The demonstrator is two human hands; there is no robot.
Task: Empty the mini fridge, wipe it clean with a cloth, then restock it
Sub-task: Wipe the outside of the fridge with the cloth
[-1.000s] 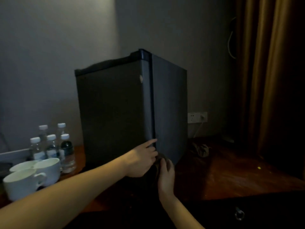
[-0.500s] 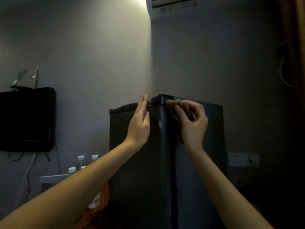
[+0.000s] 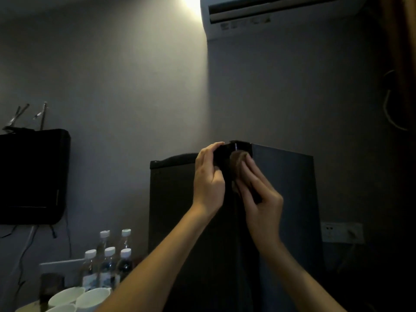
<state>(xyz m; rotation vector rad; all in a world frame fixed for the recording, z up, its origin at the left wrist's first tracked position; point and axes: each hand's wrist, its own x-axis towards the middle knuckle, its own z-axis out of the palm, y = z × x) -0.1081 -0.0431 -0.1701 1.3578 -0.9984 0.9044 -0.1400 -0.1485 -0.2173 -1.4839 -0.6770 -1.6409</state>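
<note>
The dark mini fridge [image 3: 283, 192] stands on the table with its door closed, its front corner facing me. My left hand [image 3: 209, 179] grips the top corner of the door, thumb up at the upper edge. My right hand [image 3: 261, 199] holds a dark brown cloth [image 3: 238, 159] against the seam between door and side wall, just below the top corner. The cloth is bunched between my thumb and fingers. The inside of the fridge is hidden.
Several water bottles [image 3: 108, 262] and white cups [image 3: 74, 298] stand left of the fridge. A black screen [image 3: 29, 176] hangs on the left wall. An air conditioner [image 3: 270, 14] is overhead, a wall socket [image 3: 342, 231] and a curtain [image 3: 405, 52] to the right.
Both hands rose from the bottom of the door seam to the fridge's top corner, the right hand bringing the cloth along. My view tilted upward with them.
</note>
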